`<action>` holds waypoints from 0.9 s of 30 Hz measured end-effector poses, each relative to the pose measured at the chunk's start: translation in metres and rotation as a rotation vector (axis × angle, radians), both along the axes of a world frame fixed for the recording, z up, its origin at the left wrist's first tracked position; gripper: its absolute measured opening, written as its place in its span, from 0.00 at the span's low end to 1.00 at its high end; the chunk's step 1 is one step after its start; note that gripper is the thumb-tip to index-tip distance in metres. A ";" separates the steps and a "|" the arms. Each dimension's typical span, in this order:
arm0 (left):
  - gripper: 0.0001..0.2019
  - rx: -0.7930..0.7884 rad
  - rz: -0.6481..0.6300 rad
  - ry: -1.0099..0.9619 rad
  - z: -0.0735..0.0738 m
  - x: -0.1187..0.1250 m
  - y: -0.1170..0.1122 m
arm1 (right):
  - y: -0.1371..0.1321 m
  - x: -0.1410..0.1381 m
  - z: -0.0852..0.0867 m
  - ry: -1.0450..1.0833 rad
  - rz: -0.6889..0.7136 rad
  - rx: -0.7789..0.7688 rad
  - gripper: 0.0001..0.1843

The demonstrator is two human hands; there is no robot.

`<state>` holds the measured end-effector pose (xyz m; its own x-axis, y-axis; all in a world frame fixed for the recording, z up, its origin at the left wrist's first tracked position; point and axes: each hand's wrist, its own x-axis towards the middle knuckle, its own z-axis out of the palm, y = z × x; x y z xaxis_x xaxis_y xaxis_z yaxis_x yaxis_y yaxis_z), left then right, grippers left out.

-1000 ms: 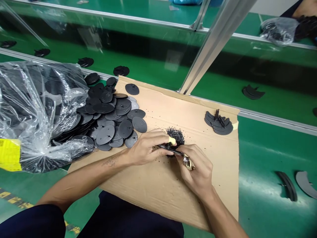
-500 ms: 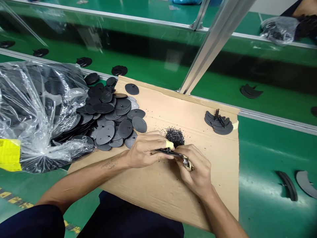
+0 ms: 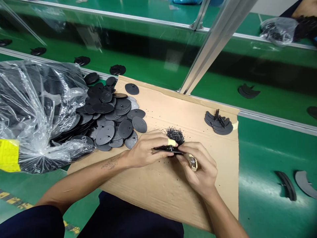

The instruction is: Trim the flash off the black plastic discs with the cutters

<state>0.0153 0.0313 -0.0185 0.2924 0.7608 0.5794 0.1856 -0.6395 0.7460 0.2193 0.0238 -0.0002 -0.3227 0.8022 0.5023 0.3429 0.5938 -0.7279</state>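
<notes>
My left hand (image 3: 146, 148) pinches a thin black plastic disc (image 3: 168, 149) edge-on over a cardboard sheet (image 3: 160, 185); a yellow cot covers one fingertip. My right hand (image 3: 201, 168) is closed round a small trimming tool (image 3: 192, 162) whose tip meets the disc's edge. A little heap of black shavings (image 3: 175, 135) lies just beyond the hands. A loose pile of black discs (image 3: 111, 115) spreads to the left. A small stack of discs (image 3: 218, 123) sits at the cardboard's far right.
A clear plastic bag (image 3: 32, 112) full of discs lies at the left. A green conveyor belt (image 3: 153, 66) carries scattered black discs behind a slanted metal post (image 3: 210, 46). Curved black pieces (image 3: 294, 185) lie on the green bench at right. Another person's arm and a bag show at top right.
The disc has turned a little in my left fingers and my right hand has shifted slightly right along its edge. The discs on the belt have drifted left.
</notes>
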 end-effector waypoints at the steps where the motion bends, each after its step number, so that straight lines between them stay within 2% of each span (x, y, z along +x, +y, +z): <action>1: 0.15 -0.018 -0.022 -0.014 0.001 -0.001 0.000 | 0.000 0.000 0.000 0.010 -0.002 0.003 0.11; 3: 0.26 -0.131 -0.102 -0.068 0.004 -0.003 0.000 | 0.000 0.001 0.001 0.022 0.005 0.002 0.10; 5: 0.33 -0.330 -0.172 -0.140 0.007 -0.005 0.001 | 0.000 0.001 0.001 0.025 0.011 -0.012 0.09; 7: 0.28 -0.499 -0.205 -0.195 0.010 -0.006 0.001 | 0.000 0.001 0.002 0.026 0.017 -0.036 0.08; 9: 0.19 -0.579 -0.222 -0.222 0.010 -0.005 0.001 | -0.001 0.001 0.003 0.038 0.042 -0.060 0.08; 16: 0.13 -0.652 -0.314 -0.228 0.010 -0.003 0.000 | 0.000 0.002 0.004 0.070 0.151 -0.117 0.03; 21: 0.13 -0.693 -0.440 -0.207 0.015 -0.005 0.001 | 0.000 0.005 0.002 0.057 0.198 -0.081 0.07; 24: 0.14 -0.706 -0.507 -0.195 0.016 -0.006 0.001 | -0.002 0.005 0.001 0.047 0.205 -0.066 0.08; 27: 0.19 -0.683 -0.481 -0.214 0.014 -0.004 0.002 | -0.002 0.005 0.000 0.040 0.152 -0.027 0.09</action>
<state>0.0112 0.0329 -0.0050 0.6087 0.7844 0.1196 -0.1791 -0.0110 0.9838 0.2238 0.0215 0.0001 -0.4219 0.7590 0.4958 0.2207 0.6164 -0.7559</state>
